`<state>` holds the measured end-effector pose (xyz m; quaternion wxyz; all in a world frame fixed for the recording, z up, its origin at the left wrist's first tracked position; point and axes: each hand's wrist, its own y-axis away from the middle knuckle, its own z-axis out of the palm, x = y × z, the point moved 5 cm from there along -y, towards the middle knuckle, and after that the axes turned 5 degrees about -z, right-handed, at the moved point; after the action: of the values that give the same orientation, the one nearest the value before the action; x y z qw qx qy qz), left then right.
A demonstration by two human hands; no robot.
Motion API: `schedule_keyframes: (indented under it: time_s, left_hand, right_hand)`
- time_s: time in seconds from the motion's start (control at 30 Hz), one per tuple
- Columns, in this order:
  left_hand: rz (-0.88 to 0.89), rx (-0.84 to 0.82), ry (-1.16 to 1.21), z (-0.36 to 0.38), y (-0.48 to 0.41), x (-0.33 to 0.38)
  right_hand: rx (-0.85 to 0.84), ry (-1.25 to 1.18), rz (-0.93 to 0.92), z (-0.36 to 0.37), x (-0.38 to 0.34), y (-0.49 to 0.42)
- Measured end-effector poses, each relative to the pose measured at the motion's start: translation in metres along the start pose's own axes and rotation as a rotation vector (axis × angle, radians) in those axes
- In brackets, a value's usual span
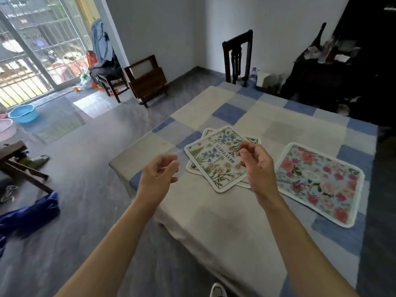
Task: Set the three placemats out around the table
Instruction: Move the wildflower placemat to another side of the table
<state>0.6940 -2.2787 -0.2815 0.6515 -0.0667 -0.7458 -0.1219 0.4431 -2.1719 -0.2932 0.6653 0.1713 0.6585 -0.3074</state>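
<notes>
Three placemats lie on the table point(225, 221), which wears a blue and cream checked cloth. A wildflower placemat point(216, 161) printed "BEAUTIFUL" lies crosswise on top of a second placemat point(192, 167), of which only white-edged corners show. To their right a rose-patterned placemat point(317, 183) lies flat by itself. My left hand point(157, 175) hovers at the table's left corner, fingers loosely curled, holding nothing. My right hand point(256, 166) hovers over the near right edge of the wildflower placemat, fingers apart and empty.
A dark wooden chair point(236, 54) stands at the table's far end. A dark sideboard point(334, 71) with clutter is at the back right. On the floor to the left are a blue cloth point(32, 215), a stool point(19, 159), a blue basin point(22, 113) and a wooden rack point(145, 80).
</notes>
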Motion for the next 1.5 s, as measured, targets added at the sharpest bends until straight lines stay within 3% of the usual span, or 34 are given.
schedule_keyframes:
  time_s: [0.23, 0.4, 0.83, 1.1, 1.5]
  left_hand:
    - [-0.074, -0.148, 0.009, 0.031, -0.080, -0.007]
    - [-0.034, -0.315, -0.030, 0.052, -0.146, -0.014]
    - [-0.078, -0.748, 0.069, 0.078, -0.274, -0.025]
    - [-0.120, -0.797, -0.040, 0.105, -0.310, -0.047]
    - [-0.264, -0.703, -0.223, 0.150, -0.355, -0.091]
  right_hand:
    - [0.136, 0.020, 0.031, 0.000, 0.020, -0.038]
    - [0.306, 0.106, 0.060, -0.005, 0.041, -0.052]
    - [0.677, 0.305, 0.112, 0.055, 0.031, -0.058]
    - [0.803, 0.318, 0.206, 0.043, 0.069, -0.048]
    - [0.827, 0.352, 0.403, 0.021, 0.134, -0.078]
